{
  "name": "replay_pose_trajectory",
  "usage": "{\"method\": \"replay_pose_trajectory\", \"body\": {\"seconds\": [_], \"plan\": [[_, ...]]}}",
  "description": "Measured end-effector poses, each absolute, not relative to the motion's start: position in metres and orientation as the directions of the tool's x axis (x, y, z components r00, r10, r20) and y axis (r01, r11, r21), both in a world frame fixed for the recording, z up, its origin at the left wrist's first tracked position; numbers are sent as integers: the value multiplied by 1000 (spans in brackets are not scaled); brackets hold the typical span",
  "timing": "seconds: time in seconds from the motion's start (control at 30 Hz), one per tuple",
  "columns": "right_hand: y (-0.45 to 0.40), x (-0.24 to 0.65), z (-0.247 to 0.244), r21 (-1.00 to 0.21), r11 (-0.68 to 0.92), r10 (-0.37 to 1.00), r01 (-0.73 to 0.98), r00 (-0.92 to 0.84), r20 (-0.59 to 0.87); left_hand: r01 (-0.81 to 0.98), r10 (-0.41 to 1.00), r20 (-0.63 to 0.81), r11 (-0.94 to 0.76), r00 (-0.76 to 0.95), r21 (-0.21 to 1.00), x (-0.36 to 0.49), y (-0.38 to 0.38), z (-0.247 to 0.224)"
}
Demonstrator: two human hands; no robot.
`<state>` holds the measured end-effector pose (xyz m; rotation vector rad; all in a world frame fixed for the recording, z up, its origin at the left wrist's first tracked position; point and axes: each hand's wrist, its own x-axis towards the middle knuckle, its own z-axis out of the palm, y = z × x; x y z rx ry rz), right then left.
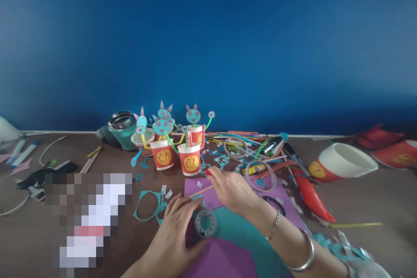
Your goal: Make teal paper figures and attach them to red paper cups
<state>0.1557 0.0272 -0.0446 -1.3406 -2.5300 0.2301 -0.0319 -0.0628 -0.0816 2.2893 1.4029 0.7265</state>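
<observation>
My left hand point(180, 226) curls round a dark, round object with a grey ringed top point(211, 222), which rests on turquoise paper point(237, 221) over purple paper point(228, 256). Just beyond it, my right hand point(231, 186) is closed above the sheets; something small and red shows at its fingertips, too small to name. A thin pale stick point(202, 191) lies between the two hands. Behind them, a red and white paper cup point(190, 160) carries straw arms. Another cup point(163, 156) bears a turquoise animal face point(161, 127).
Turquoise paper offcuts point(146, 204) lie to the left. Clear tape rings point(260, 176), straws and pens crowd the right side, near a red-handled tool point(312, 195). A tipped paper cup point(342, 163) lies farther right. A turquoise metal-rimmed container point(122, 130) stands near the blue wall.
</observation>
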Motion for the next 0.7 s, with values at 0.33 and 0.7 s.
{"method": "replay_pose_trajectory", "body": {"seconds": [0.33,0.7], "plan": [[33,150,-50,-177,445,895,878,-436,87,698,873,259,-487,414,526,-43,-63,-93],[32,155,-58,-244,480,848,843,-375,375,758,893,245,-451,378,471,-40,-68,-76]]}}
